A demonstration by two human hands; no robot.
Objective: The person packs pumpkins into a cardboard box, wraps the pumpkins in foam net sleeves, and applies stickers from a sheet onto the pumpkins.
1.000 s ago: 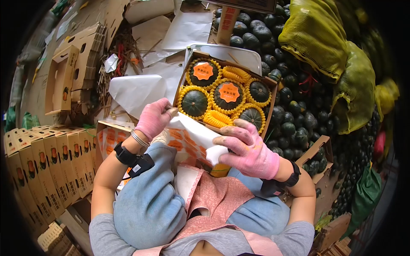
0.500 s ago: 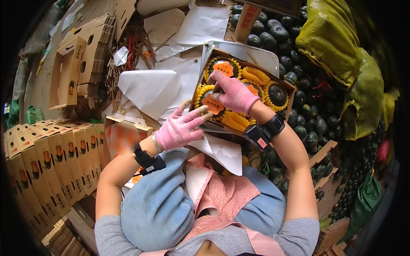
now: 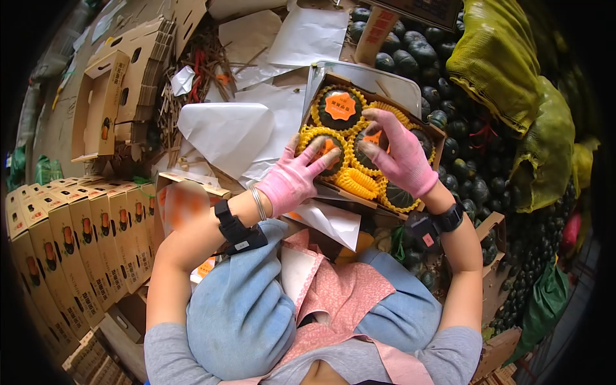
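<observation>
A shallow cardboard box point(image 3: 440, 146) holds several dark green squashes in yellow foam nets, some with orange star-shaped labels. My left hand point(image 3: 296, 176), in a pink glove, spreads its fingers over the labelled squash point(image 3: 330, 165) at the box's near left. Over the middle squash point(image 3: 367, 157) is my pink-gloved right hand point(image 3: 404, 154), its thumb and fingers curved and apart; whether it touches the label is unclear. At the far left the squash with a fully visible label point(image 3: 340, 108) sits uncovered. A bunched yellow foam net point(image 3: 357, 184) lies along the near side.
Under the box is a metal tray point(image 3: 410, 91). Loose squashes point(image 3: 471, 189) pile up on the right beside yellow-green mesh sacks point(image 3: 497, 64). White paper sheets point(image 3: 224, 131) lie on the left, with printed cartons point(image 3: 83, 237) stacked nearer and an open carton point(image 3: 99, 109) farther off.
My right hand has moved right, from the far-left squash to the middle one, uncovering the far-left label. My left hand has moved right and up onto the near-left squash.
</observation>
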